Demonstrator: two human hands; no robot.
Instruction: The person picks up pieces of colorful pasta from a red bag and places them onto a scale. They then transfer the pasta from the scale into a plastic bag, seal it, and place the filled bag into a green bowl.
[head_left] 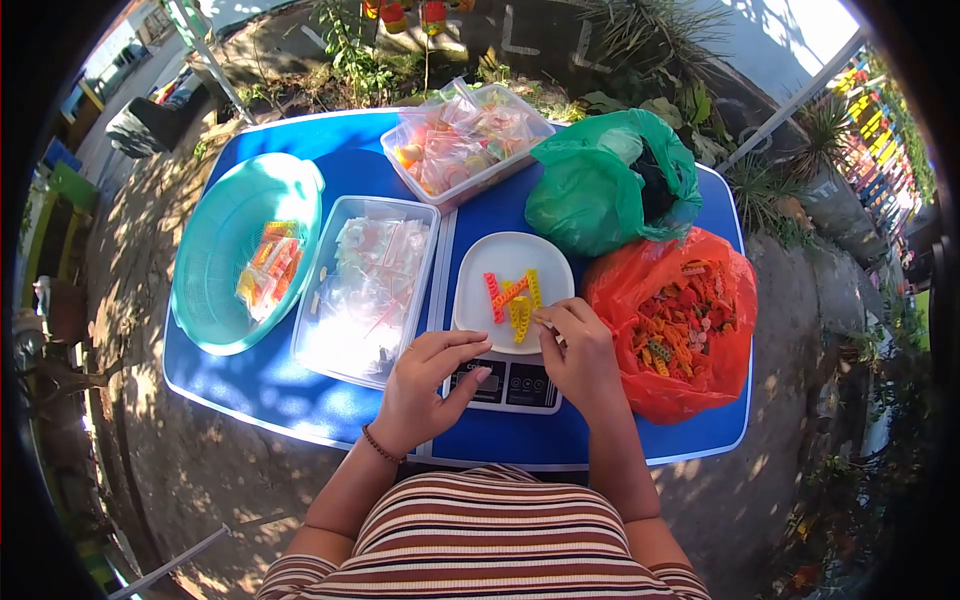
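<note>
A white plate (480, 262) lies on a digital scale (527, 385) with a dark front panel. Several twisted pieces rest on the plate: a pink piece (493, 297), an orange piece (511, 292) and yellow pieces (520, 322). My left hand (435, 378) is at the scale's left front, fingers stretched and thumb apart, holding nothing visible; it partly covers the display. At the plate's right front edge, my right hand (578, 345) has its fingers bent together beside the yellow pieces. Whatever its fingertips pinch, if anything, is too small to make out.
Right of the scale, a red plastic bag (735, 300) holds many orange and red pieces; behind it sits a green plastic bag (580, 190). A turquoise basket (190, 250), a clear box of small bags (303, 340) and another filled box (465, 193) share the blue table (270, 405).
</note>
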